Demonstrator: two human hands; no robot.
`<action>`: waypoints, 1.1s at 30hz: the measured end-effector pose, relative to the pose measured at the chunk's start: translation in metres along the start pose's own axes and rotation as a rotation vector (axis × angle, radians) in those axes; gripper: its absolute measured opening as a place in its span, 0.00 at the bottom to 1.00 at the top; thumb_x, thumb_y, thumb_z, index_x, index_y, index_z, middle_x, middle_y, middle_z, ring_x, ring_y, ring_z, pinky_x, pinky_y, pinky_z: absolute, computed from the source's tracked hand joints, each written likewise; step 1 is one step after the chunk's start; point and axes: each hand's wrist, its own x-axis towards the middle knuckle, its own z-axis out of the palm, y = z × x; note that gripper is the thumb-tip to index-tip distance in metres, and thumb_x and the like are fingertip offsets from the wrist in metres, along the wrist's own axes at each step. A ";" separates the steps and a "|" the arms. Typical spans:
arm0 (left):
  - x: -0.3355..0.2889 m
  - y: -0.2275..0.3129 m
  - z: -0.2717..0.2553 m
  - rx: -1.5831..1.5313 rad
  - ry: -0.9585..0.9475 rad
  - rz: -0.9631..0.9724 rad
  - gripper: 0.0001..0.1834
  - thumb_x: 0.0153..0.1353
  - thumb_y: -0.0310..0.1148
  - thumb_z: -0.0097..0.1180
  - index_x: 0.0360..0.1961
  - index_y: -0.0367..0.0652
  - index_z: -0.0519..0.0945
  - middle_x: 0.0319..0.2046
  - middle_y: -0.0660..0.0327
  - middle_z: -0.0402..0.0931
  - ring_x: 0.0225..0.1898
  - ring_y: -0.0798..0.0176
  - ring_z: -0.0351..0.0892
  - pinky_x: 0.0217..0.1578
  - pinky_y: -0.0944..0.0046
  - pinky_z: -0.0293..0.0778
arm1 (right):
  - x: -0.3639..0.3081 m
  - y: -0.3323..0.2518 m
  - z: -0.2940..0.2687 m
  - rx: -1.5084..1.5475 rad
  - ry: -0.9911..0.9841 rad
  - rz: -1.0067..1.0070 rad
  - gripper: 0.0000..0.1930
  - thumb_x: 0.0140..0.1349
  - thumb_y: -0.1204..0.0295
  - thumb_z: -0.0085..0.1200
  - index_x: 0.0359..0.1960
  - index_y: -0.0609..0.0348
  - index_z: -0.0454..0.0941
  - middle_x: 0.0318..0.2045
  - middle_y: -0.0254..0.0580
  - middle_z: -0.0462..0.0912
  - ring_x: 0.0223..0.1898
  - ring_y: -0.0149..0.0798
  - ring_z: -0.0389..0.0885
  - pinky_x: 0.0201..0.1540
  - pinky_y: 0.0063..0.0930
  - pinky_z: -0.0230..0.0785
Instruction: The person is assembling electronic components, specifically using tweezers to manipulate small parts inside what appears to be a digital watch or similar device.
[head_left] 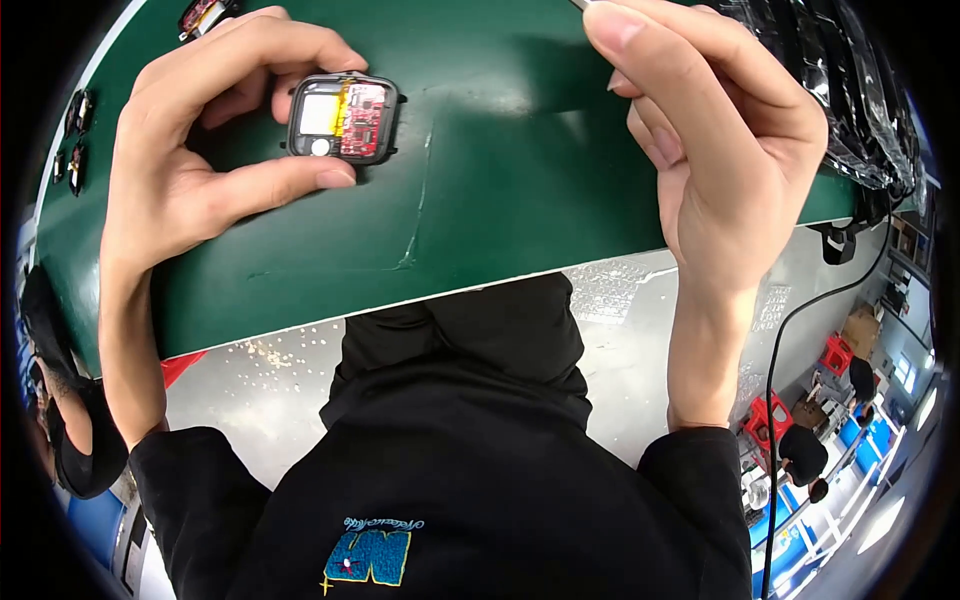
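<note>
A black square smartwatch case point(366, 122) lies between the thumb and fingers of my left hand point(185, 150), a little above the table top. Its inside faces up: a red circuit board, a silvery-white battery, yellow tape and a small white disc show. My right hand point(715, 130) is raised to the right of the case, apart from it. Thumb and forefinger there pinch a thin metal tool point(581, 4); most of it is cut off by the upper edge, so its kind cannot be told.
Another opened watch case point(205, 16) lies beyond my left hand on the green table point(500, 190). Small dark parts point(76, 150) sit at the far left. Black plastic packaging point(850, 90) fills the right end, where a black cable point(800, 306) hangs down. Other people point(803, 455) are around.
</note>
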 end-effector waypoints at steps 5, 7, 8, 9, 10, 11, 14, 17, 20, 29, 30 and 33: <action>0.011 0.005 0.012 0.006 0.049 0.054 0.35 0.46 0.35 0.84 0.57 0.34 0.87 0.39 0.61 0.81 0.35 0.68 0.70 0.33 0.67 0.61 | -0.003 0.002 0.003 0.087 -0.018 -0.024 0.08 0.69 0.88 0.68 0.48 0.74 0.92 0.33 0.41 0.90 0.31 0.23 0.84 0.32 0.13 0.72; 0.020 0.012 0.012 0.076 0.080 0.082 0.33 0.53 0.31 0.80 0.60 0.33 0.86 0.44 0.57 0.83 0.38 0.63 0.72 0.38 0.65 0.66 | -0.003 0.001 0.005 0.049 -0.024 -0.095 0.09 0.67 0.91 0.68 0.47 0.75 0.91 0.33 0.38 0.88 0.32 0.21 0.82 0.33 0.13 0.68; 0.026 0.019 0.014 0.129 0.115 0.032 0.31 0.59 0.27 0.75 0.65 0.33 0.84 0.54 0.52 0.83 0.48 0.57 0.79 0.49 0.63 0.74 | -0.004 0.000 0.009 0.061 0.047 -0.015 0.04 0.66 0.84 0.71 0.41 0.67 0.93 0.30 0.31 0.90 0.29 0.17 0.81 0.31 0.11 0.69; 0.029 0.019 0.019 0.208 0.200 -0.004 0.33 0.62 0.27 0.73 0.71 0.39 0.83 0.65 0.51 0.80 0.63 0.52 0.82 0.64 0.58 0.75 | -0.007 -0.002 0.008 0.015 0.022 0.003 0.06 0.70 0.83 0.70 0.46 0.68 0.93 0.34 0.32 0.90 0.32 0.19 0.83 0.34 0.14 0.74; 0.032 0.021 0.019 0.298 0.244 -0.030 0.34 0.64 0.28 0.73 0.72 0.42 0.82 0.70 0.52 0.78 0.69 0.50 0.78 0.68 0.56 0.72 | -0.005 0.002 0.009 0.033 0.040 -0.029 0.05 0.68 0.83 0.71 0.43 0.68 0.93 0.30 0.31 0.88 0.30 0.18 0.81 0.32 0.13 0.70; 0.034 0.021 0.017 0.382 0.287 -0.052 0.34 0.65 0.30 0.72 0.74 0.45 0.81 0.74 0.53 0.76 0.75 0.49 0.75 0.73 0.54 0.70 | -0.005 0.006 0.012 0.049 0.063 -0.058 0.03 0.65 0.83 0.71 0.39 0.69 0.93 0.27 0.30 0.86 0.29 0.17 0.80 0.29 0.13 0.67; 0.018 -0.001 -0.005 0.594 0.273 -0.153 0.31 0.67 0.36 0.72 0.72 0.46 0.82 0.76 0.57 0.74 0.78 0.45 0.70 0.72 0.47 0.71 | -0.005 0.010 0.013 -0.067 0.027 -0.099 0.04 0.64 0.83 0.72 0.40 0.68 0.93 0.27 0.32 0.85 0.27 0.18 0.78 0.28 0.16 0.65; -0.005 -0.004 -0.013 0.481 0.252 -0.298 0.29 0.70 0.31 0.69 0.72 0.45 0.82 0.72 0.55 0.76 0.68 0.52 0.79 0.64 0.56 0.76 | -0.007 0.009 0.016 -0.159 -0.054 -0.137 0.05 0.65 0.82 0.72 0.42 0.68 0.94 0.27 0.31 0.85 0.25 0.17 0.76 0.26 0.16 0.62; -0.007 0.005 -0.018 0.346 0.244 -0.327 0.24 0.71 0.26 0.66 0.67 0.38 0.83 0.62 0.54 0.78 0.52 0.56 0.80 0.58 0.58 0.76 | -0.006 0.002 0.018 -0.186 -0.063 -0.182 0.05 0.64 0.80 0.73 0.41 0.65 0.94 0.23 0.30 0.82 0.21 0.19 0.71 0.23 0.19 0.54; -0.011 0.014 -0.040 -0.006 0.001 -0.208 0.37 0.51 0.22 0.77 0.66 0.39 0.84 0.58 0.53 0.79 0.55 0.48 0.81 0.59 0.53 0.77 | -0.006 -0.014 0.015 -0.325 -0.060 -0.080 0.07 0.61 0.84 0.72 0.41 0.67 0.93 0.20 0.32 0.81 0.20 0.20 0.72 0.24 0.19 0.57; -0.012 0.013 -0.037 -0.028 0.007 -0.212 0.36 0.51 0.23 0.79 0.64 0.40 0.85 0.56 0.54 0.78 0.54 0.49 0.81 0.57 0.53 0.78 | -0.006 -0.013 0.015 -0.312 -0.060 -0.070 0.07 0.61 0.85 0.72 0.41 0.67 0.93 0.21 0.32 0.81 0.21 0.19 0.72 0.24 0.19 0.57; -0.008 0.015 -0.026 -0.039 0.043 -0.168 0.34 0.52 0.25 0.81 0.63 0.38 0.85 0.51 0.55 0.79 0.49 0.52 0.81 0.52 0.55 0.79 | -0.006 -0.010 0.019 -0.292 -0.059 -0.052 0.07 0.61 0.85 0.72 0.41 0.67 0.94 0.22 0.32 0.82 0.22 0.19 0.73 0.25 0.18 0.57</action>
